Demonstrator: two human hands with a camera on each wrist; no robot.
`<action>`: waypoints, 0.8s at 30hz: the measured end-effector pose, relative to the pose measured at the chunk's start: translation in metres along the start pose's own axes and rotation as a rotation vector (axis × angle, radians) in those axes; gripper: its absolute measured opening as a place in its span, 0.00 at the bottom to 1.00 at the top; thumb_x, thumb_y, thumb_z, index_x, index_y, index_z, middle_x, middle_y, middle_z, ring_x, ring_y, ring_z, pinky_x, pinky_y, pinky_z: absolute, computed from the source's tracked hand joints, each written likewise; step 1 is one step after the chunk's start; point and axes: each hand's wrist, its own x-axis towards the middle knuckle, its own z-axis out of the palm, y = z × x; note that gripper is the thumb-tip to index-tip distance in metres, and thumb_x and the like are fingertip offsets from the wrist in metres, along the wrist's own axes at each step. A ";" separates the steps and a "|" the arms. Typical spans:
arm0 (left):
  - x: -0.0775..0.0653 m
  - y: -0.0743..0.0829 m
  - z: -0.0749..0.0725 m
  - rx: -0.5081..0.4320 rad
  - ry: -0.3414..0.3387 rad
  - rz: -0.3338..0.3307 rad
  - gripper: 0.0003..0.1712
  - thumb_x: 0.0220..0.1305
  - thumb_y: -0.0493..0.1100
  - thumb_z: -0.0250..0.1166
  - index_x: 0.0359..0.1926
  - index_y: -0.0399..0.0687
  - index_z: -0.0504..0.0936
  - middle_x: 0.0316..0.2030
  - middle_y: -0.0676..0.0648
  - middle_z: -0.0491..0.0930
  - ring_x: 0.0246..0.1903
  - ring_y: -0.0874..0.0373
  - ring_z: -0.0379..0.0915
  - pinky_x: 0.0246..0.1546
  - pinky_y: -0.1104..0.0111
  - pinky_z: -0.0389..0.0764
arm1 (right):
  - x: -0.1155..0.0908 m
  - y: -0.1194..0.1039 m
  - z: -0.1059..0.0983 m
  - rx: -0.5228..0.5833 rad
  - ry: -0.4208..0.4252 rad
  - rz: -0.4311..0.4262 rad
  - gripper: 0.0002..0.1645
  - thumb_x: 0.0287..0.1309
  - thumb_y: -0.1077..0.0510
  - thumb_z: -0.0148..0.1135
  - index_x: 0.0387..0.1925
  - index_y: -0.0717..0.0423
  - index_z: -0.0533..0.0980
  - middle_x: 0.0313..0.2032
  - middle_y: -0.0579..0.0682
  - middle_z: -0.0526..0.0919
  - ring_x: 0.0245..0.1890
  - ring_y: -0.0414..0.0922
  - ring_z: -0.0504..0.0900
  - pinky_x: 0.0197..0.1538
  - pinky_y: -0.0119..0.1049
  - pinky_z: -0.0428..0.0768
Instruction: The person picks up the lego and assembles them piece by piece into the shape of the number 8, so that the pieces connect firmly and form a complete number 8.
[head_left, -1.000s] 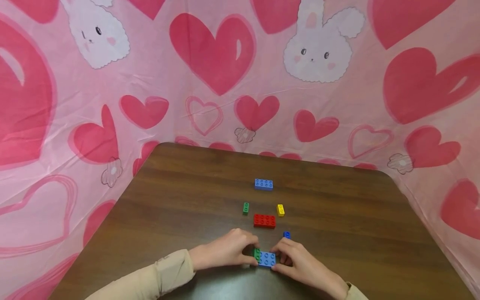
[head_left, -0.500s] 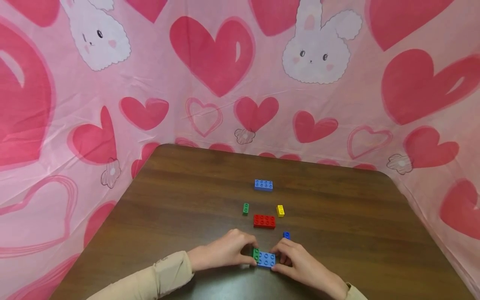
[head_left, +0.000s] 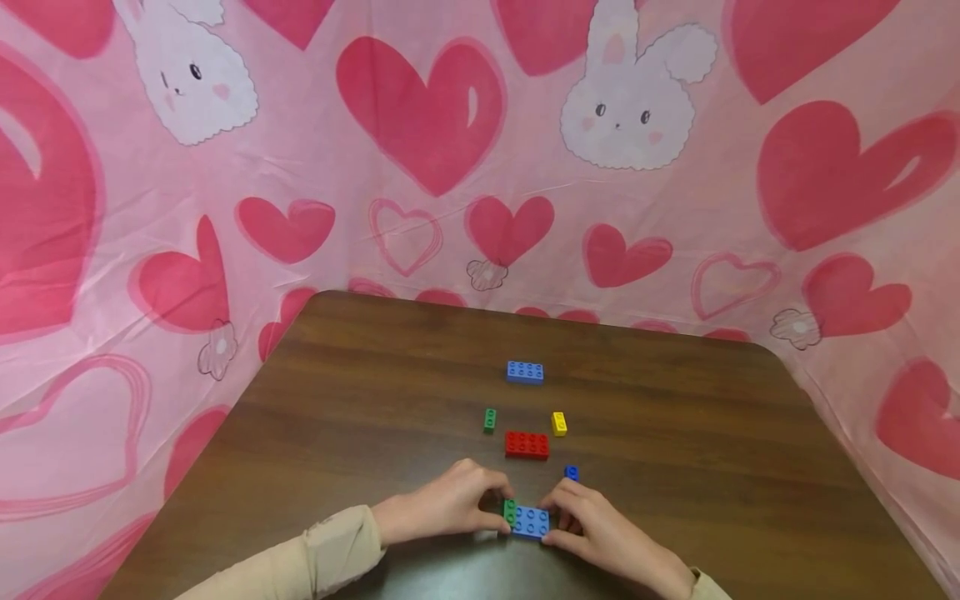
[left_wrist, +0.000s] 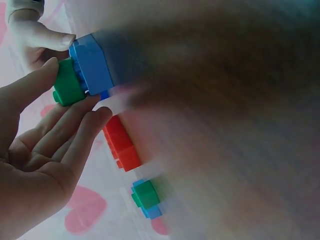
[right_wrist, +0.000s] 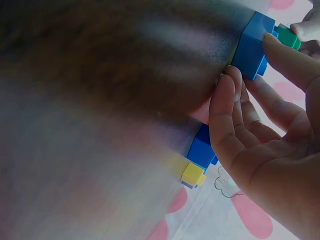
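Near the front of the table, my left hand (head_left: 450,502) pinches a small green toy building brick (head_left: 510,512) between thumb and fingers. That brick sits over the studs at the left end of a light blue brick (head_left: 532,522). My right hand (head_left: 600,525) grips the light blue brick by its right end, thumb on the near side. In the left wrist view the green brick (left_wrist: 69,82) lies against the studded side of the blue brick (left_wrist: 93,65). A small dark blue brick (head_left: 572,473) lies just beyond my right fingers, partly hidden by them.
Beyond my hands on the brown table (head_left: 360,375) lies a red brick (head_left: 527,445). A second green brick (head_left: 490,420) and a yellow brick (head_left: 559,424) lie behind it, with another light blue brick (head_left: 525,372) farthest back. A pink heart-print cloth (head_left: 420,242) hangs around the table.
The head view has shifted slightly. Both hands keep their hold on the green and light blue bricks, with almost no movement over the table.
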 end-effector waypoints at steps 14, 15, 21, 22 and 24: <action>0.002 -0.001 0.001 -0.013 -0.001 -0.021 0.13 0.54 0.49 0.76 0.39 0.50 0.88 0.35 0.57 0.89 0.28 0.75 0.75 0.32 0.84 0.73 | 0.001 0.002 0.001 -0.006 0.008 -0.030 0.17 0.63 0.47 0.65 0.47 0.52 0.79 0.37 0.43 0.76 0.31 0.24 0.70 0.32 0.24 0.75; 0.002 -0.001 0.001 -0.011 -0.004 -0.022 0.14 0.54 0.49 0.76 0.40 0.50 0.88 0.35 0.56 0.89 0.28 0.75 0.75 0.32 0.84 0.73 | 0.001 0.002 0.001 -0.004 0.007 -0.024 0.17 0.63 0.47 0.65 0.47 0.52 0.79 0.37 0.43 0.76 0.31 0.24 0.70 0.32 0.24 0.75; 0.003 0.001 -0.001 0.016 -0.008 -0.010 0.14 0.55 0.48 0.76 0.41 0.48 0.87 0.36 0.55 0.89 0.30 0.75 0.76 0.34 0.84 0.75 | 0.002 0.001 0.000 -0.022 0.015 -0.004 0.18 0.62 0.48 0.65 0.48 0.54 0.79 0.38 0.43 0.76 0.30 0.25 0.70 0.32 0.23 0.74; 0.003 0.001 -0.001 0.021 -0.007 -0.009 0.14 0.55 0.47 0.76 0.41 0.48 0.87 0.36 0.55 0.89 0.31 0.75 0.76 0.34 0.84 0.75 | 0.002 0.000 0.001 -0.034 0.022 -0.009 0.18 0.62 0.48 0.65 0.48 0.54 0.79 0.38 0.43 0.76 0.30 0.25 0.70 0.31 0.23 0.74; 0.004 0.000 -0.002 0.045 0.000 -0.005 0.14 0.55 0.48 0.76 0.41 0.48 0.87 0.35 0.55 0.88 0.31 0.75 0.76 0.34 0.84 0.75 | 0.003 -0.001 0.002 -0.057 0.034 -0.012 0.18 0.62 0.49 0.66 0.48 0.55 0.79 0.39 0.43 0.76 0.30 0.25 0.69 0.31 0.23 0.74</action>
